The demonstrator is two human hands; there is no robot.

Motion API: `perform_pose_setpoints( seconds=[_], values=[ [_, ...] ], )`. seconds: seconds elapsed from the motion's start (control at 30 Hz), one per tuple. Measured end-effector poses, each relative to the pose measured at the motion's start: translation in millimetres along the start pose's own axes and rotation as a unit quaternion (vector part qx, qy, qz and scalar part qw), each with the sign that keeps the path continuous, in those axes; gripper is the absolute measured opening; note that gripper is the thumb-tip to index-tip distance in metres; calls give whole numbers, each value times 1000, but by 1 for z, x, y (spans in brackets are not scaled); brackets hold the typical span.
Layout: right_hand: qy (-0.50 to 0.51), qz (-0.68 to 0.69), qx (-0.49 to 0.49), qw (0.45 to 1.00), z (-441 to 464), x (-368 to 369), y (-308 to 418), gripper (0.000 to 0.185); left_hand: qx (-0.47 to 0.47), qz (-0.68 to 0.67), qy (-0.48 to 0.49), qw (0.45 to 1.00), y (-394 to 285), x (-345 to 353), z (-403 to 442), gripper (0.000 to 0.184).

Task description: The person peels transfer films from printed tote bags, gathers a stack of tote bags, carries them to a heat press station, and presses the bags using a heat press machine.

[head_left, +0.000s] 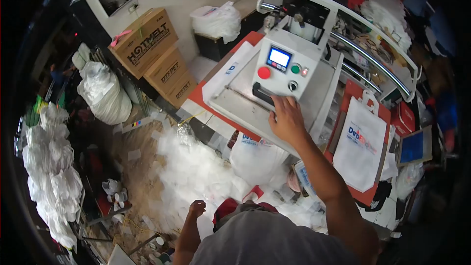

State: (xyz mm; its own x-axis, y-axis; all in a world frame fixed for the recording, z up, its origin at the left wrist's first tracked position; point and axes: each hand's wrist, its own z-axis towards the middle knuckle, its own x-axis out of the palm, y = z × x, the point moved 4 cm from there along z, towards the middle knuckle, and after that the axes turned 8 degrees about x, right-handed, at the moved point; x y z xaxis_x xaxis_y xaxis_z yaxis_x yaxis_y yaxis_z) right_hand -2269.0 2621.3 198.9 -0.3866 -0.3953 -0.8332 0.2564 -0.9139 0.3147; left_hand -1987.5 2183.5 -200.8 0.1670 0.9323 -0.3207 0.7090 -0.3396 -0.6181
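Observation:
My right hand [287, 120] is closed on the black handle [263, 93] at the front of a white heat press [278, 76]. It covers the handle's right part. The press has a lit screen, a red button, a green button and a dial. Beneath its flat metal plate [240, 99] lies a white printed bag [228, 71] on a red-orange board [198, 94]. My left hand [197, 208] hangs low beside my body with its fingers curled; whatever it may hold is hidden. To the right, a white bag with a printed logo [362, 142] lies flat on a second red-orange board [365, 197].
A large heap of white bags [196, 176] covers the floor before me. Stacked cardboard boxes [147, 44] stand at the back left, near a full white sack [103, 91]. White bundles [51, 167] hang at far left. A curved metal guard rail [378, 66] extends behind the press.

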Motion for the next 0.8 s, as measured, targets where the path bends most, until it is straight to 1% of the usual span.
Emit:
perform_pose_setpoints(
  seconds=[0.07, 0.1, 0.17, 0.2, 0.27, 0.3, 0.37, 0.47, 0.5, 0.57, 0.6, 0.63, 0.67, 0.73, 0.77, 0.8],
  values=[
    [-27, 13, -27, 999, 17, 18, 13, 46, -40, -44, -17, 998, 19, -1, -18, 25],
    [-22, 15, -32, 999, 25, 28, 18, 46, -43, -49, -19, 998, 30, -1, -26, 25],
    [-42, 26, -53, 997, 39, 43, 29, 48, -58, -18, -23, 998, 54, -2, -44, 27],
    [-41, 28, -56, 997, 45, 51, 34, 48, -60, -22, -26, 998, 63, -1, -56, 27],
    [-34, 24, -56, 998, 59, 65, 43, 49, -63, -81, -38, 994, 79, 0, -81, 26],
    [-34, 25, -58, 997, 66, 71, 48, 49, -65, -63, -59, 994, 94, 0, -86, 24],
    [-32, 7, -58, 998, 75, 83, 55, 52, -73, -71, -59, 993, 121, 0, -100, 23],
    [-45, 24, -61, 997, 78, 87, 60, 51, -86, -91, -64, 990, 165, 7, -116, 23],
    [-46, 23, -61, 997, 70, 79, 66, 51, -92, -87, -61, 990, 177, 9, -123, 23],
    [-144, 200, -88, 965, 39, 42, 73, 48, -90, -71, -53, 992, 186, 11, -135, 22],
    [-128, 243, -41, 961, 21, 23, 69, 44, -87, -72, -50, 992, 190, 14, -135, 22],
    [-111, 287, 6, 952, -2, 7, 57, 41, -109, -107, -45, 987, 200, 16, -136, 23],
    [-100, 282, 33, 954, -27, -3, 37, 37, -131, -140, -39, 981, 207, 21, -137, 23],
    [-87, 268, 96, 955, -84, -21, -19, 30, -127, -103, -36, 986, 222, 28, -128, 21],
    [-85, 258, 132, 953, -113, -29, -52, 26, -152, -177, 31, 972, 238, 33, -113, 18],
    [-121, 257, 155, 946, -141, -39, -83, 21, -179, -244, 103, 948, 236, 42, -102, 15]
  ],
)
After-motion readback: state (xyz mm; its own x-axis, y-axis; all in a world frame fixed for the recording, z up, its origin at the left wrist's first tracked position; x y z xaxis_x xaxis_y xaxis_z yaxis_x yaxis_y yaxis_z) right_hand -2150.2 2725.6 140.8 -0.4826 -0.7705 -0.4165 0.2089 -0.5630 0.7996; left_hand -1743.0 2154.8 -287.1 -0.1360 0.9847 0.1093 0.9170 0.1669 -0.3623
